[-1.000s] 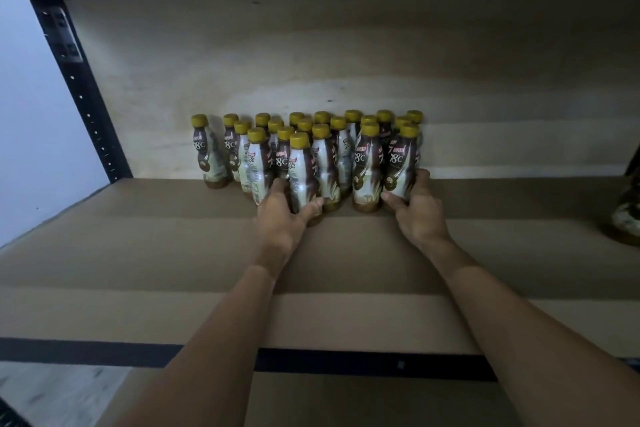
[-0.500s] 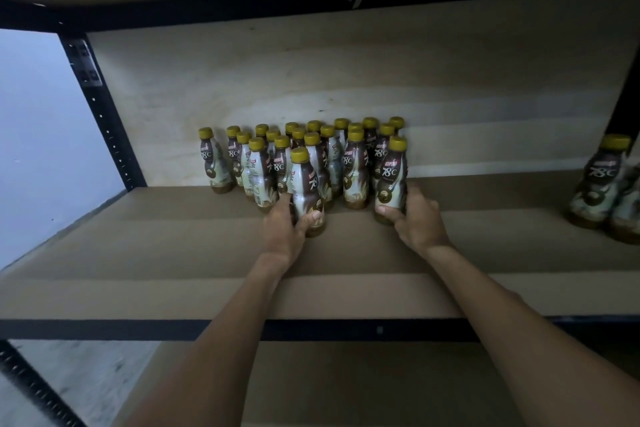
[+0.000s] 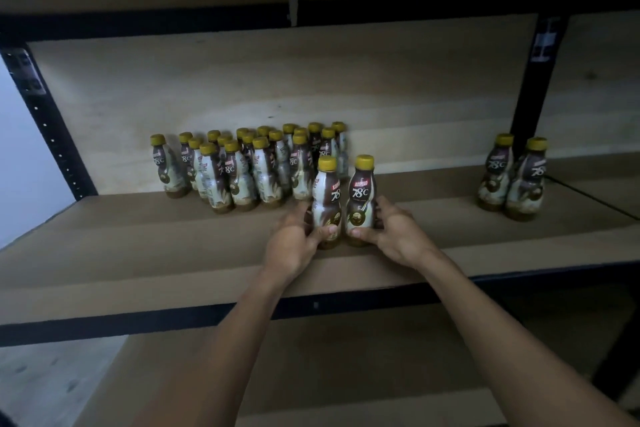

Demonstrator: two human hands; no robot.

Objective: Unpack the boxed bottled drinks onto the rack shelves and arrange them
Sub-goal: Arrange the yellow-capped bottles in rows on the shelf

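Brown bottles (image 3: 360, 198) upright, caps up; hands (image 3: 398, 236) grip.

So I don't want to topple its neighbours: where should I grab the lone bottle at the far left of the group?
Round its mid-body, from the front-left, I'd say: the lone bottle stands upright with bare shelf on that side, while the other bottles crowd its right.
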